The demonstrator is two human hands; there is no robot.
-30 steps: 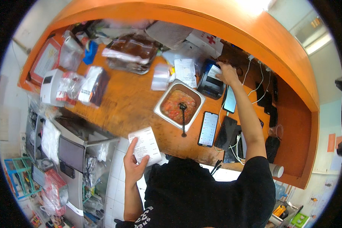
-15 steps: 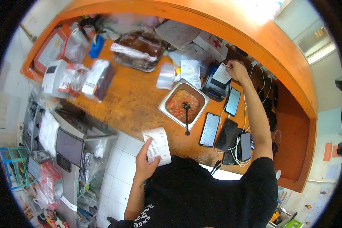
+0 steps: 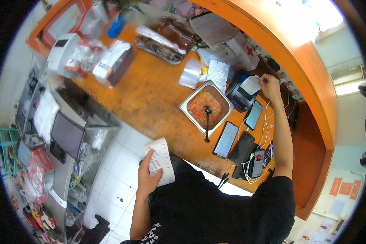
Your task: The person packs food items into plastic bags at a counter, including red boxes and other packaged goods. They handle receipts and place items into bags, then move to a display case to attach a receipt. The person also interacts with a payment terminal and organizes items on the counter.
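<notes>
My left hand (image 3: 149, 177) grips a printed paper receipt (image 3: 160, 160) in front of the counter's near edge, thumb and fingers closed on it. At the right, my right hand (image 3: 269, 86) pinches the end of a white paper slip (image 3: 251, 85) that lies over a black receipt printer (image 3: 236, 102). Whether the slip is still joined to the printer I cannot tell. To the printer's left stands a square metal pan (image 3: 190, 119) of chopped red and orange food, with a black ladle (image 3: 207, 124) resting in it.
Several phones lie right of the pan, among them a lit phone (image 3: 226, 139), with white charging cables (image 3: 268, 122) nearby. Farther back are a plastic-covered tray (image 3: 166, 39) and a printed sheet (image 3: 218, 74). A white device (image 3: 64, 55) and wrapped packages (image 3: 113, 63) occupy the left end.
The view has turned, so the counter appears shifted. My left hand still holds the receipt and my right hand still pinches the slip at the printer.
</notes>
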